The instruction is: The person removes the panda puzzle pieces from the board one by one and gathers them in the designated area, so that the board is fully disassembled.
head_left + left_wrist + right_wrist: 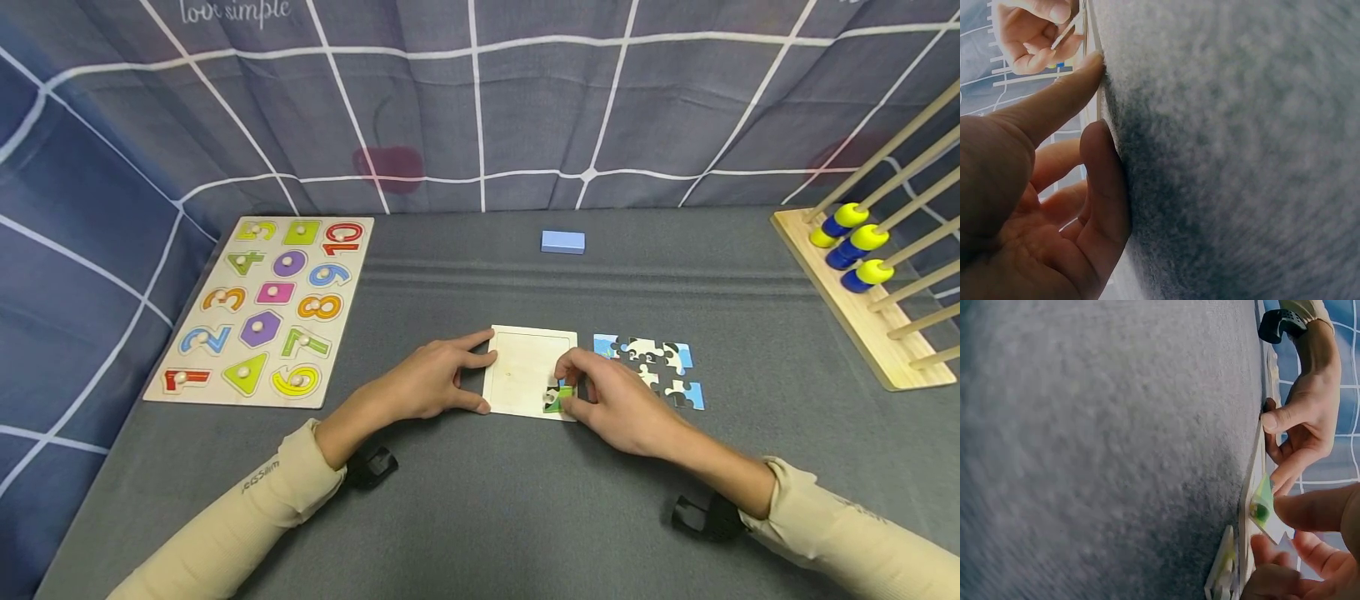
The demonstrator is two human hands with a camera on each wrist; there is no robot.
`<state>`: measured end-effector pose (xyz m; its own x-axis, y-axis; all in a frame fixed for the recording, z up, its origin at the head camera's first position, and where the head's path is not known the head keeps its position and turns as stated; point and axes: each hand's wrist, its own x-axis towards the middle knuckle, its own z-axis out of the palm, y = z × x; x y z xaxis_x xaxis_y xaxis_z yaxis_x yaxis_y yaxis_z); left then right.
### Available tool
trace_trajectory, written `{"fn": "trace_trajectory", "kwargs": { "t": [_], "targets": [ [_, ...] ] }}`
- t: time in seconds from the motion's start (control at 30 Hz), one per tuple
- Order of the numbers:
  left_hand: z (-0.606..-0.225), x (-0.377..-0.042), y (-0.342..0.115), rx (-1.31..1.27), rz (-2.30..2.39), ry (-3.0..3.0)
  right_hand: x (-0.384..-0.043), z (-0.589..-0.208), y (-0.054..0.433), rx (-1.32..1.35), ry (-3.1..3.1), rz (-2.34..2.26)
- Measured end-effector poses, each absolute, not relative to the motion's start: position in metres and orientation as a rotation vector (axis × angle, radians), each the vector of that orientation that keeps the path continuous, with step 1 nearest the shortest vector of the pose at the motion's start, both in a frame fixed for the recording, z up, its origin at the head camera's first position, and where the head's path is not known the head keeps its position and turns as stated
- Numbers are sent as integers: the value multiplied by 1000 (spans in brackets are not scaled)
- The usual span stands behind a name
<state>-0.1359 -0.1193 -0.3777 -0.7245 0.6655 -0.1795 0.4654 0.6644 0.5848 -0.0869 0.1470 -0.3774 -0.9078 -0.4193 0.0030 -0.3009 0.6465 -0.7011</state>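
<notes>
A square wooden puzzle tray [517,362] with a thin raised border lies in front of me. Along its left edge rest the fingertips and thumb of my left hand [423,379], fingers spread. My right hand [626,408] is over the tray's lower right corner, pinching a jigsaw piece [552,402] with green and a panda print. In the right wrist view that jigsaw piece [1261,503] stands tilted against the thumb, close over the tray. Several loose jigsaw pieces [678,358], blue, black and white, lie right of the tray, partly behind the right hand.
A wooden number-and-shape peg board [273,292] lies at the left. A small blue block [562,242] sits toward the back. At the right stands a wooden bead rack [855,292] with yellow and blue beads. A dark checked curtain [480,108] hangs behind the table.
</notes>
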Motion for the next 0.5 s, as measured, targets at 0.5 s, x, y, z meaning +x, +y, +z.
{"fn": "trace_trajectory", "kwargs": {
  "t": [0.5],
  "targets": [
    [-379,-136,-119,888,729,2502,-87,-384,147,-570,2666,-1236]
  ]
}}
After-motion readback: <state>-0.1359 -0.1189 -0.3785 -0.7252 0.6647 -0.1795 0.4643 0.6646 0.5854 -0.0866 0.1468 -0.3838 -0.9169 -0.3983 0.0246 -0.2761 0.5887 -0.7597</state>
